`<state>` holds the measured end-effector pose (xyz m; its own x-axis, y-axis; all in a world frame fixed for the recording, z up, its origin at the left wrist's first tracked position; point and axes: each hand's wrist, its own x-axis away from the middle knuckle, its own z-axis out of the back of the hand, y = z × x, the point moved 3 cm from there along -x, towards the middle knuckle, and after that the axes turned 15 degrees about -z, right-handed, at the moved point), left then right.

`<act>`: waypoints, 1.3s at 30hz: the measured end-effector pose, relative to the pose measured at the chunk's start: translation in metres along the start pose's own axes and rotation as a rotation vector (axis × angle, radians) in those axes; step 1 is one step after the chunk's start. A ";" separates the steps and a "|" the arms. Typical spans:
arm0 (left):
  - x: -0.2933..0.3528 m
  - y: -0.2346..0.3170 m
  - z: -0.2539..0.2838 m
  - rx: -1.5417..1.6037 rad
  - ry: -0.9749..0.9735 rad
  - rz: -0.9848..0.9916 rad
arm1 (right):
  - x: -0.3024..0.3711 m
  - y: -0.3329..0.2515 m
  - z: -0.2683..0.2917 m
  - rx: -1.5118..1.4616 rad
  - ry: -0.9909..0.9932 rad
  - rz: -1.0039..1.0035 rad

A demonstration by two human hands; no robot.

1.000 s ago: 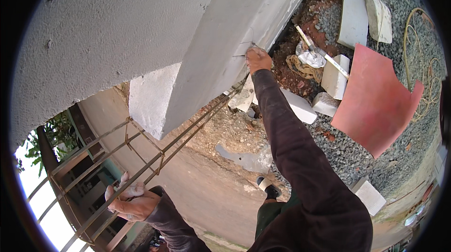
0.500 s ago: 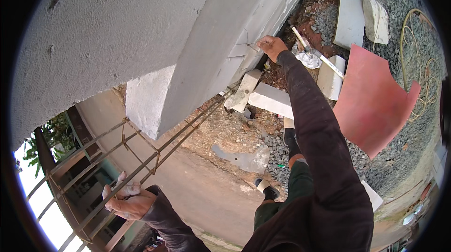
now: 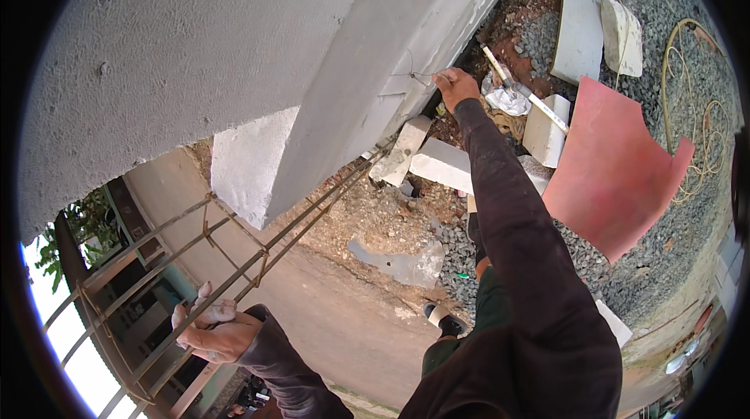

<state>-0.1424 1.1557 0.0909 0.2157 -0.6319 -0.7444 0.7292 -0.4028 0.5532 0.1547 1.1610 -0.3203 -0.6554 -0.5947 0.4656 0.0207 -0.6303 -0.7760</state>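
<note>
My right hand reaches forward to the side of the grey block wall. Its fingertips are pinched around the end of a thin wire that sticks out of the wall. Lower left, my left hand is closed around a long bar of a rebar cage. The cage is made of thin steel bars joined by square ties, and it slants from the wall's base toward the lower left. Pale dust or mortar coats the left fingers.
Pale block pieces lie by the wall's foot. To the right are a white pipe, a red sheet, a grey slab and a yellowish hose on gravel. A paved strip runs below, near my feet.
My right hand has shifted slightly down and right at the wire, its fingers still pinched. The left hand keeps its hold on the rebar cage. The whole view has shifted a little.
</note>
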 end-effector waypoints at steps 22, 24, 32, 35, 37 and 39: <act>0.002 0.006 -0.006 0.021 0.032 0.043 | 0.071 0.002 -0.038 -0.382 -0.159 -0.200; 0.000 0.007 -0.006 0.009 0.007 0.026 | 0.037 0.031 -0.029 -0.337 -0.114 -0.233; 0.005 -0.008 0.007 -0.108 -0.129 -0.232 | 0.055 -0.057 0.040 -0.186 0.180 0.303; 0.003 -0.007 0.006 -0.057 -0.143 -0.193 | 0.080 -0.027 0.001 -0.288 0.013 0.222; 0.003 -0.005 0.004 -0.067 -0.164 -0.206 | 0.078 0.012 -0.026 -0.364 -0.099 0.038; 0.003 -0.002 0.006 -0.159 -0.188 -0.275 | 0.057 0.027 -0.020 -0.166 -0.103 -0.114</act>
<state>-0.1469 1.1506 0.0899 -0.1146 -0.6310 -0.7673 0.8382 -0.4760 0.2662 0.1030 1.1204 -0.3236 -0.5655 -0.5778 0.5885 -0.1790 -0.6105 -0.7715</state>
